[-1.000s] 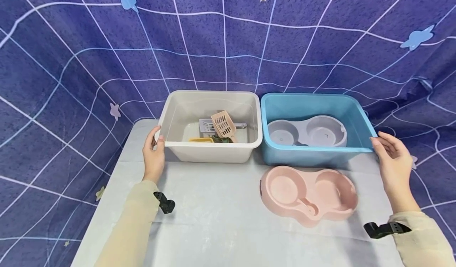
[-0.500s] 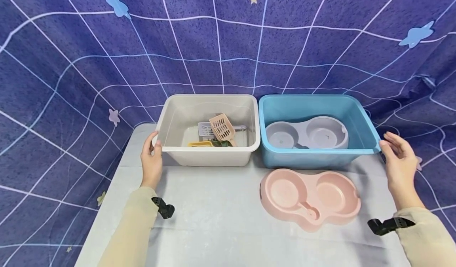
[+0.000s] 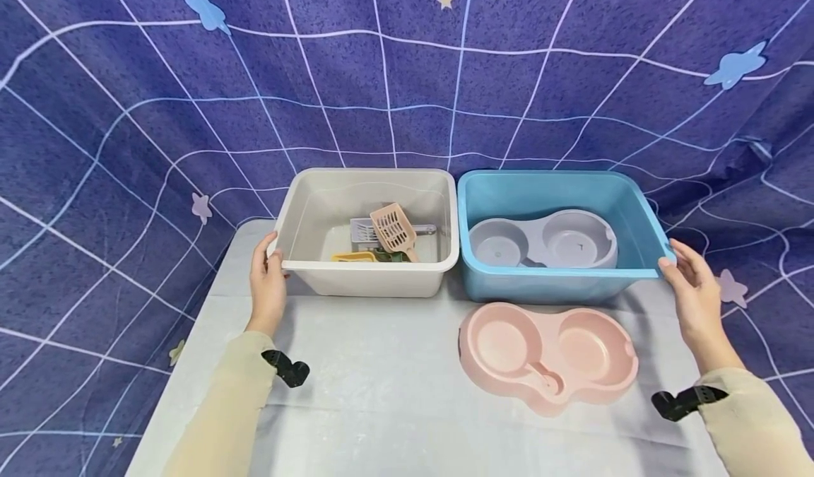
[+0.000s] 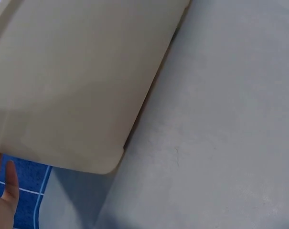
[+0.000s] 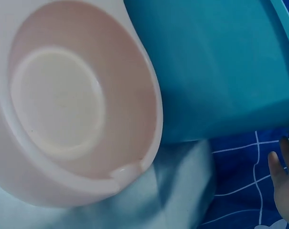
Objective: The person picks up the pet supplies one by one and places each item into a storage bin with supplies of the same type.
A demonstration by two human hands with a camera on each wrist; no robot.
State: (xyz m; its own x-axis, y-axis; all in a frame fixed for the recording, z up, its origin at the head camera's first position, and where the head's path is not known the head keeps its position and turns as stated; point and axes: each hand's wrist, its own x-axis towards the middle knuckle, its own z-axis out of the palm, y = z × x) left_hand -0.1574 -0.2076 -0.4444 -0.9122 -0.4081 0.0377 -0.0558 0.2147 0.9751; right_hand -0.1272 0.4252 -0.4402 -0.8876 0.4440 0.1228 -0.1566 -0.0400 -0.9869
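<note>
My left hand (image 3: 268, 286) is at the front left corner of a cream-coloured plastic tub (image 3: 375, 280), fingers at its outer side and thumb by the rim. The left wrist view shows its fingertips right at the tub's lower edge. My right hand (image 3: 697, 300) touches the front right corner of a blue tub (image 3: 528, 287), thumb at the rim and fingers spread beside it. In the cream tub lie a beige slotted litter scoop (image 3: 393, 228), a grey slotted scoop (image 3: 362, 231) and a yellow item (image 3: 353, 257). A grey double pet bowl (image 3: 540, 233) sits in the blue tub.
A pink double pet bowl (image 3: 509, 343) stands on the white-covered table (image 3: 356, 371) in front of the blue tub. Both tubs stand side by side, rims close together. A blue grid-patterned curtain (image 3: 420, 74) hangs behind and around the table.
The head view has shifted slightly. My right hand moved a little outward half a second ago and is back close against the blue tub's corner. My left hand stays at the cream tub.
</note>
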